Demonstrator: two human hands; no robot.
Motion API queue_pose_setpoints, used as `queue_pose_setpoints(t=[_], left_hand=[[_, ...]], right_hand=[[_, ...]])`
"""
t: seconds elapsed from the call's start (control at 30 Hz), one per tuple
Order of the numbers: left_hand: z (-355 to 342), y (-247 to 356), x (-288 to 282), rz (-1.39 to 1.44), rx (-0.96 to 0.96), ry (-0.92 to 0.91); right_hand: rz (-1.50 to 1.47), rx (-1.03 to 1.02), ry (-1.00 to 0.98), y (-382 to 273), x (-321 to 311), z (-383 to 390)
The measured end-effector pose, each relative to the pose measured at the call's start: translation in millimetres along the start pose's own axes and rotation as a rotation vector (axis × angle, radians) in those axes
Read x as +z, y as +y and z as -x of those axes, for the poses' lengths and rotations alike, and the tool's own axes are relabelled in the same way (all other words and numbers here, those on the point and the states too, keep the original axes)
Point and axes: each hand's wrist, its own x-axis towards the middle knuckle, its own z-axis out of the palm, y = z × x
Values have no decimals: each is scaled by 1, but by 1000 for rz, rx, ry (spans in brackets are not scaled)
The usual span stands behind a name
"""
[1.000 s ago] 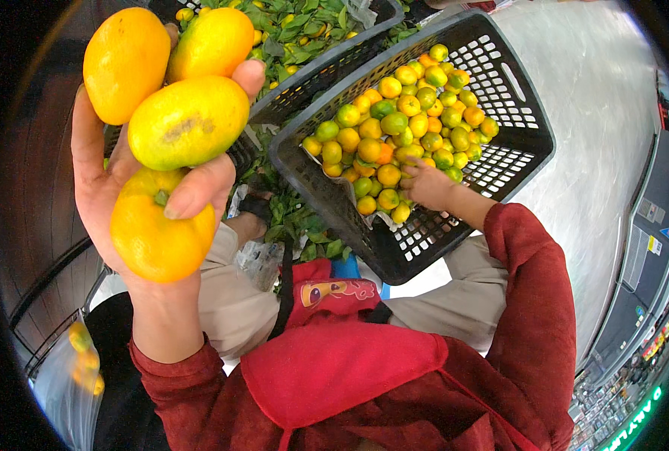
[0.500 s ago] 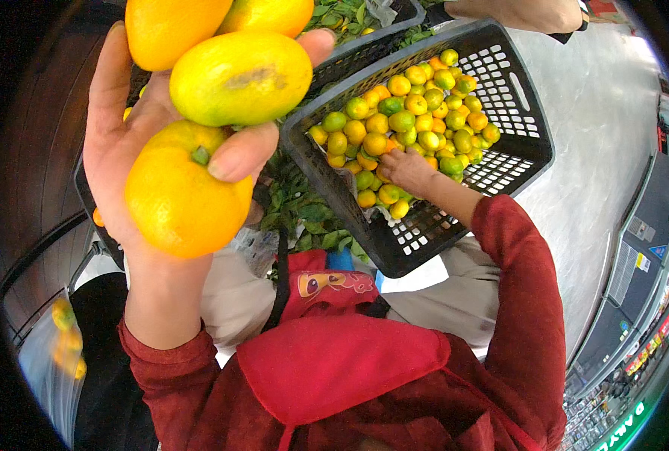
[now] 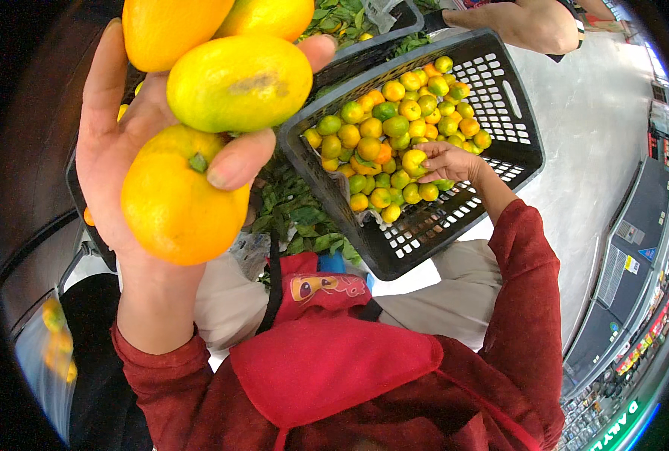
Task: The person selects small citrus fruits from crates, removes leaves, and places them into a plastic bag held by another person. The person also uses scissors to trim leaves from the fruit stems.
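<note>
My left hand is raised close to the camera, its fingers curled round several mandarins. One round orange mandarin with a green stem end sits under the thumb. Above it, a yellow-green mandarin carries a brownish scar; the others are cut off by the top edge. Over the black crate, my right hand pinches a yellow mandarin between thumb and fingers. Beneath it lies a pile of green, yellow and orange mandarins, filling the crate's middle.
Green leaves lie left of the crate, and another dark crate with leaves stands beyond. Another person's bare limb shows at the top right. A clear bag with fruit hangs at lower left. Grey cabinets line the right.
My right hand has come up from the pile and moved slightly right, now with a yellow mandarin in its fingers. The left hand keeps its mandarins, almost still.
</note>
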Motion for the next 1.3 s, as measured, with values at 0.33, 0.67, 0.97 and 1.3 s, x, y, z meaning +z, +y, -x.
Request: queue_pose_setpoints(t=[0.33, 0.67, 0.97, 1.3], left_hand=[[-1, -6, -12, 63, 57, -38], [4, -4, 12, -235, 88, 265], [15, 7, 12, -264, 164, 301], [29, 21, 7, -262, 144, 163]], right_hand=[[-42, -94, 54, -30, -21, 30], [2055, -662, 427, -14, 100, -83], [2280, -265, 353, 26, 102, -95], [2296, 48, 336, 20, 150, -82]])
